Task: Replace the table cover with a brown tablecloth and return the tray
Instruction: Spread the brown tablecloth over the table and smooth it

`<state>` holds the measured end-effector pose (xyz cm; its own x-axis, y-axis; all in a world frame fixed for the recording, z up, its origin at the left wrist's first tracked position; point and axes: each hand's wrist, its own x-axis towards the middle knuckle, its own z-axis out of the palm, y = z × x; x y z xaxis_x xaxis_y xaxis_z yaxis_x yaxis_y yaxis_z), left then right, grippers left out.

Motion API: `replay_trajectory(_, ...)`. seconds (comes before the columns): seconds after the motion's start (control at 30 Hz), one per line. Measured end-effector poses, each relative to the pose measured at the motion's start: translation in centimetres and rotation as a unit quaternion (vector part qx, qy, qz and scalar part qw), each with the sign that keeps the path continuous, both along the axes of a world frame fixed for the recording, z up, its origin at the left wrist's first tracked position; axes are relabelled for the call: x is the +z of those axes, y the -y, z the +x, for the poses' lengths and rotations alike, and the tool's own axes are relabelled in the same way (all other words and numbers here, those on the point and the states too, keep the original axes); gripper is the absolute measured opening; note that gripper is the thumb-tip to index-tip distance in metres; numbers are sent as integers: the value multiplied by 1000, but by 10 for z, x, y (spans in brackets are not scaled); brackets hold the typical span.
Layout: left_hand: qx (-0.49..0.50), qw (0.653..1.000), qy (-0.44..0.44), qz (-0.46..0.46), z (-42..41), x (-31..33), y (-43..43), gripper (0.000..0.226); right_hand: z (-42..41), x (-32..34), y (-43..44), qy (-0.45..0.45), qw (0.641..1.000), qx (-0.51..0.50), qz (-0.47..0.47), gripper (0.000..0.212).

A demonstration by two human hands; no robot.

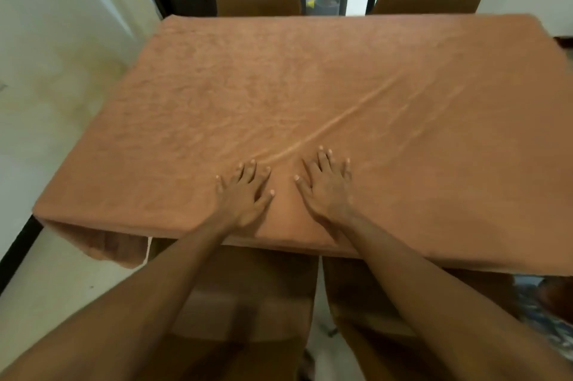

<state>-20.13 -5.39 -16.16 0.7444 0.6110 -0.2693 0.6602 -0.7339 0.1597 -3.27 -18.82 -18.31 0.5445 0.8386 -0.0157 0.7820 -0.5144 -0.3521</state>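
Near the table's front edge, the left hand (pixel 245 191) and right hand (pixel 325 185) press flat, fingers spread, on the brown tablecloth (pixel 310 95) covering the top. Best to sweep outward along the diagonal crease (pixel 338 123) (no tray in view).

The brown tablecloth (pixel 279 95) lies spread flat over the whole table, and its edges fall over the far, left and near sides. The fabric is a plain light brown, finely crinkled across its left half. One long raised crease runs diagonally from between the hands toward the far right. At the near left corner the cloth hangs down in a loose fold. The left hand (pixel 245 191) and right hand (pixel 325 185) press flat on it by the near edge, fingers spread.
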Motion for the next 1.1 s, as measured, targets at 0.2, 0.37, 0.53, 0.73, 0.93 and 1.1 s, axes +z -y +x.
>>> replay_trajectory(0.2,-12,999,29,16,-33,-11,-100,65,-43,-2,-101,7,998,-58,-5,65)
replay_trajectory(0.37,-11,999,36,37,-67,-11,-165,66,-90,-3,-158,12,998,-59,-11,65)
replay_trajectory(0.53,-32,998,40,47,-118,-15,-242,72,-142,0,-215,10,997,-77,-22,65)
replay_trajectory(0.73,-111,990,73,46,-199,-21,-323,71,-224,-3,-294,9,991,-132,-29,65)
replay_trajectory(0.93,-122,989,83,24,-285,-20,-384,71,-329,2,-386,9,988,-152,-32,64)
replay_trajectory(1.1,-95,991,97,-21,-332,-18,-406,73,-399,8,-430,-1,997,-61,-36,53)
